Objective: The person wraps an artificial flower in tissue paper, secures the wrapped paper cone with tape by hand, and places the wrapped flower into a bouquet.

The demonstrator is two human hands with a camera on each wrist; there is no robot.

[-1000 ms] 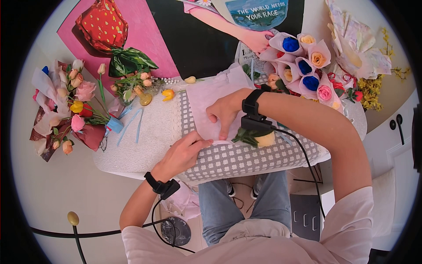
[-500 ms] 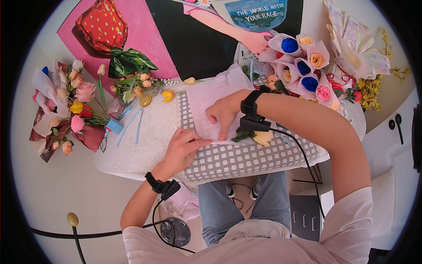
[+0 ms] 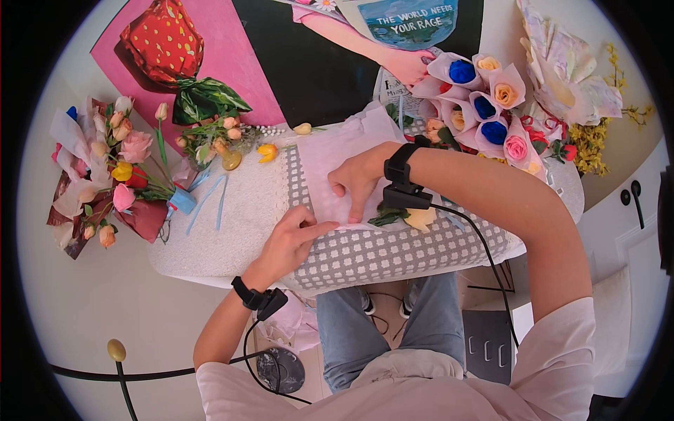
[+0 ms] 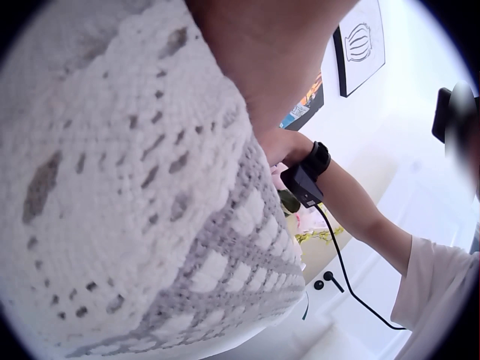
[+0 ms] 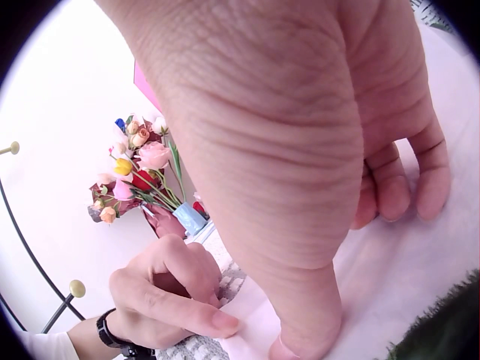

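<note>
A pale pink sheet of wrapping paper (image 3: 324, 172) lies on the grey-and-white checked cloth (image 3: 393, 252). My left hand (image 3: 284, 242) is at the sheet's near left corner, its thumb straight along the edge and the index finger bent beside it, pinching the paper there. Over the middle of the sheet, my right hand (image 3: 359, 179) presses its thumb (image 5: 311, 330) down near the front edge, while its other fingers rest bent on the paper. A pale yellow flower (image 3: 420, 219) with green leaves (image 3: 387, 215) lies beside the right wrist. In the left wrist view my left fingers are hidden.
At the left stands a mixed bouquet (image 3: 133, 151), with blue ribbons (image 3: 217, 200) nearby. Paper-wrapped roses (image 3: 484, 105) crowd the back right. A yellow tulip (image 3: 267, 152) lies behind the cloth, and paintings (image 3: 267, 77) lean at the back.
The left hand has shifted slightly at the paper's corner, its index finger lifting and bending away from the thumb. The yellow flower has turned a little. The right hand stays in place.
</note>
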